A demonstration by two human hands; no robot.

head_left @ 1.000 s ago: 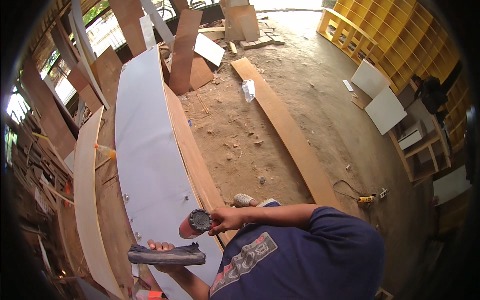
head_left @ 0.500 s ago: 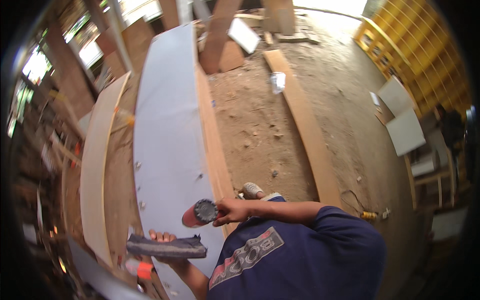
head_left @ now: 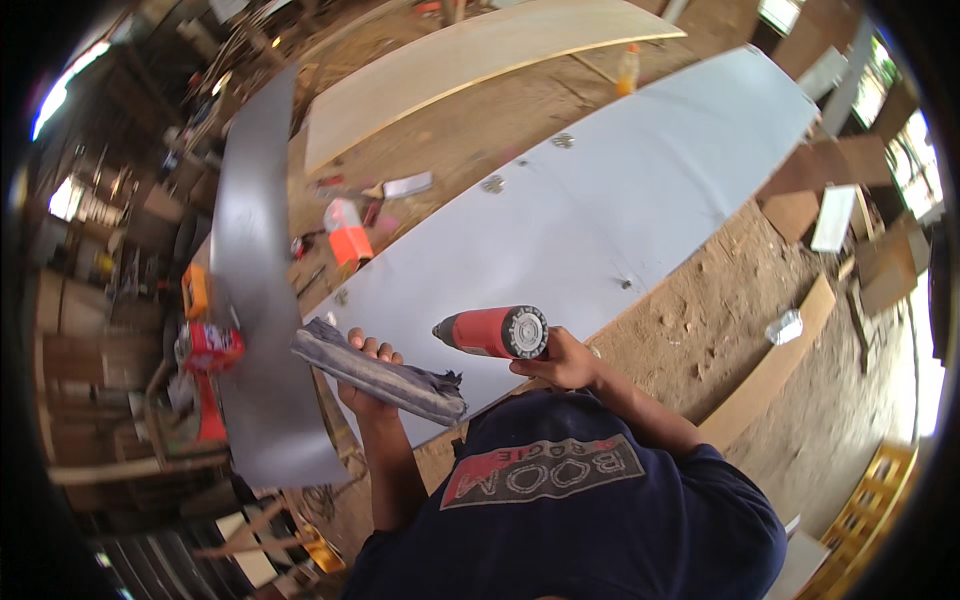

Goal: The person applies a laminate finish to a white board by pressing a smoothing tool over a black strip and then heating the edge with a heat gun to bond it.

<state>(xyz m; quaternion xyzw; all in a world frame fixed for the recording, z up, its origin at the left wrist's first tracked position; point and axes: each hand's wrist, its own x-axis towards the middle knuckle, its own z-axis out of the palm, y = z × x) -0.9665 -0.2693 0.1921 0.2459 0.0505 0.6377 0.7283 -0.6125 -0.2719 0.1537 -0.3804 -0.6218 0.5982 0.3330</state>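
Observation:
My right hand (head_left: 562, 362) grips a red and black power tool (head_left: 485, 330) by its handle, the tapered end pointing left, above the long white-faced board (head_left: 660, 190). My left hand (head_left: 372, 395) holds a long, dark grey cloth-like bar (head_left: 380, 378) with a frayed end, just below and left of the tool. Small metal fittings (head_left: 563, 140) sit along the board's far side. To the left of the board are a red-orange and clear object (head_left: 348, 235) and a brush-like tool (head_left: 400, 185).
A grey sheet (head_left: 255, 170) lies on the left with a red package (head_left: 205, 348) and yellow object (head_left: 195, 290) beside it. A pale plank (head_left: 480, 50) and a bottle (head_left: 628, 70) are farther back. A narrow plank (head_left: 760, 380) lies right. Scrap boards (head_left: 890, 260) and yellow shelving (head_left: 865, 510) stand at the edges.
The view has swung left, bringing the grey sheet and cluttered tools into sight. Both hands still hold their items, now raised higher in the picture, with the tool more sideways.

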